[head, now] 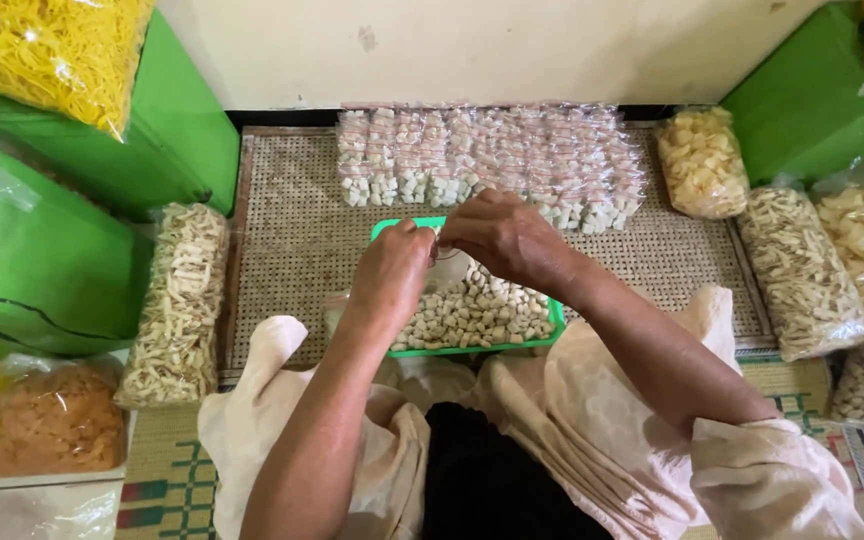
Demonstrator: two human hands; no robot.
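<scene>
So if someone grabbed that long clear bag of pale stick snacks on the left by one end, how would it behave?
The long bag would probably sag and bend, since its thin clear film holds loose sticks. It looks light for its bulk: the pieces seem dry and airy. They would likely snap if squeezed hard, and the glossy plastic may slip a little in the fingers.
</scene>
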